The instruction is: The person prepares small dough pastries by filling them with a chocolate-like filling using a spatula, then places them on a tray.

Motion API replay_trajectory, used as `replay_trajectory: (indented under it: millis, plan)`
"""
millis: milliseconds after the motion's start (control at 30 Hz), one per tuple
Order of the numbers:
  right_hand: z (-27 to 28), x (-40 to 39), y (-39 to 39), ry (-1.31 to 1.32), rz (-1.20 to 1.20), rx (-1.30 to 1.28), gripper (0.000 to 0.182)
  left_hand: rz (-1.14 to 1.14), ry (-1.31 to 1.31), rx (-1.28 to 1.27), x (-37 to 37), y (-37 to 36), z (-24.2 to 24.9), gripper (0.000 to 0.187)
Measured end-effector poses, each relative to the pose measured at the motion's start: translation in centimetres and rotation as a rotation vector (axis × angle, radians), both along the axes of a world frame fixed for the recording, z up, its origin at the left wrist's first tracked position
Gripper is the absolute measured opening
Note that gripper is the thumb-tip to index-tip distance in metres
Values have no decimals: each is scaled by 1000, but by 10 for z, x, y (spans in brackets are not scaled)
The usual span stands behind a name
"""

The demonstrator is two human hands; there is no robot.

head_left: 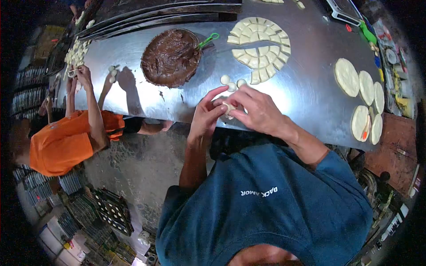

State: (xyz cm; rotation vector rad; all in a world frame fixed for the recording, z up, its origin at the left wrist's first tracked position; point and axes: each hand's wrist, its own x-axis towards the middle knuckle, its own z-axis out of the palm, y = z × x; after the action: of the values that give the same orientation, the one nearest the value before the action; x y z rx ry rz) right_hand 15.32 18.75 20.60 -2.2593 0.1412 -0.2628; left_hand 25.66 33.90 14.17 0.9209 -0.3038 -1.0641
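Observation:
A small piece of pale dough is pinched between my two hands near the front edge of the metal table. My left hand closes on it from the left, its thumb against the dough. From the other side my right hand grips it with bent fingers, which partly hide it. Just beyond my fingers, a few round white dough balls rest on the table. Farther back lies a flat dough round cut into small pieces. Left of that stands a wide pan of brown paste with a green-handled tool in it.
Several flat dough ovals lie at the right, one with an orange-tipped tool on it. A co-worker in an orange shirt handles dough at the left, beside a pile of dough pieces. Long dark trays line the back.

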Motion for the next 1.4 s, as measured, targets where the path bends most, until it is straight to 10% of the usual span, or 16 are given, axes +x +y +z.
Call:
replay_trajectory:
  millis: [333, 533, 933, 1133, 1400]
  plan:
    - [-35, -6, 6, -252, -90, 249, 17, 365, 121, 16, -39, 0, 1, 33]
    - [-12, 19, 14, 223, 30, 293, 11, 308, -159, 158, -16, 24, 1, 30]
    - [-27, 96, 56, -257, -76, -15, 18, 378, 248, 16, 52, 43, -12, 37]
    - [-23, 101, 46, 85, -124, 260, 13, 262, 182, 13, 66, 42, -9, 38]
    - [-43, 39, 20, -192, -168, -295, 10, -2, 89, 125, 35, 2, -25, 42]
